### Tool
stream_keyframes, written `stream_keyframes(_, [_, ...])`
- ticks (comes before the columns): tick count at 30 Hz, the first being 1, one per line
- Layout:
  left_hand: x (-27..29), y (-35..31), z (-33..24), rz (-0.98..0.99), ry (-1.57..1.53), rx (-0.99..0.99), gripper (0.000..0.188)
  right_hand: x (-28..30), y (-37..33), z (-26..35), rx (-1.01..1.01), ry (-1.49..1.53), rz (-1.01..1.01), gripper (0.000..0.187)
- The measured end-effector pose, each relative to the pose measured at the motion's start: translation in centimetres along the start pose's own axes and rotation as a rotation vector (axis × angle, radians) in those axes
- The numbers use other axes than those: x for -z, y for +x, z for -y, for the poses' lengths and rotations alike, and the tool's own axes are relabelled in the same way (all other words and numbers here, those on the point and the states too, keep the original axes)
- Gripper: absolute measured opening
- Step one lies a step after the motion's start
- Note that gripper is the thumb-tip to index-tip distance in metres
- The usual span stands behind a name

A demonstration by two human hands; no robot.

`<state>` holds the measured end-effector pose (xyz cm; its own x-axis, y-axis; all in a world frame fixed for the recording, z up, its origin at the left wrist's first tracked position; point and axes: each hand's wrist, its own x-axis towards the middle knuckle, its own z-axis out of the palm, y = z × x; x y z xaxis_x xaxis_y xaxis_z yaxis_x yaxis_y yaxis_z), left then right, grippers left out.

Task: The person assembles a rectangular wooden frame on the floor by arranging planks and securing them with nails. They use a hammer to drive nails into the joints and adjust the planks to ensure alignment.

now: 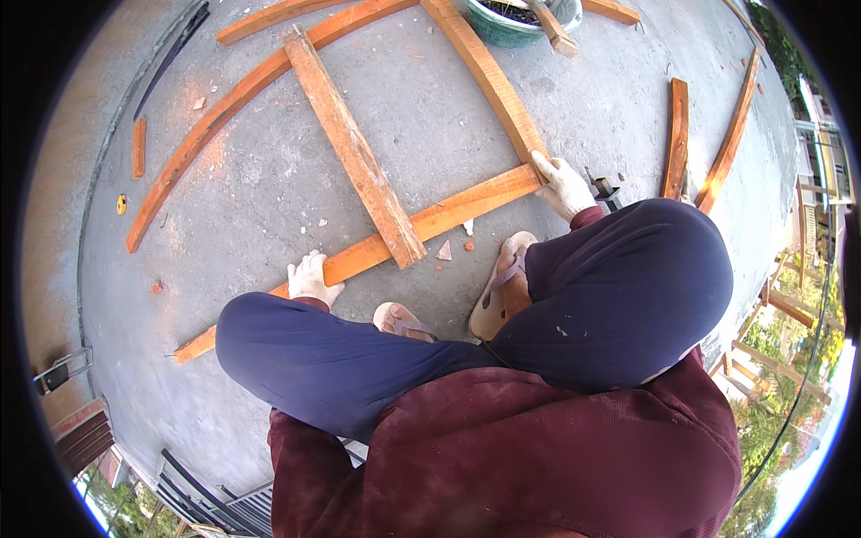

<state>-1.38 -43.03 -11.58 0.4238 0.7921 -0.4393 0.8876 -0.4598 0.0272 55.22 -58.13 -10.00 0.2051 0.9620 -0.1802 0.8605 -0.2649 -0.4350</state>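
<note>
Both my hands wear white gloves as I squat over a near wooden beam (pixel 453 208), which lies slantwise before my feet. My left hand (pixel 311 279) is wrapped over this beam, left of its middle, with the thumb toward me. At the beam's right end, my right hand (pixel 565 187) grips the corner where a long wooden beam (pixel 489 76) meets it; the fingertips are partly hidden. Between my hands, a rough-edged plank (pixel 354 148) rests across the near beam and a far curved-looking beam (pixel 224 109).
A green basin (pixel 502 29) with dark contents stands at the far side, with a wooden-handled tool (pixel 558 38) across it. Loose timber pieces (pixel 676 134) lie at the right. A dark metal clamp-like tool (pixel 605 190) is beside my right hand. A tape measure-like yellow item (pixel 121 204) lies left.
</note>
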Motion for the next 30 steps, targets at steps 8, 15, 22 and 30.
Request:
stream_keyframes(8, [-0.3,-1.1,0.8,-0.097,0.002,-0.047,0.071,-1.0,0.8,0.1,0.006,-0.02,0.005,0.084])
stream_keyframes(15, [-0.4,-0.4,0.8,-0.023,-0.033,-0.077,0.082,-0.7,0.3,-0.2,-0.004,-0.002,-0.036,0.085])
stream_keyframes(22, [2.6,0.4,3.4,0.119,-0.361,-0.161,0.102,-0.4,0.3,0.4,-0.013,-0.048,-0.018,0.084])
stream_keyframes(30, [21.8,3.5,15.6,0.131,-0.492,0.081,0.073,1.2,-0.1,6.6,0.443,-0.167,-0.213,0.091])
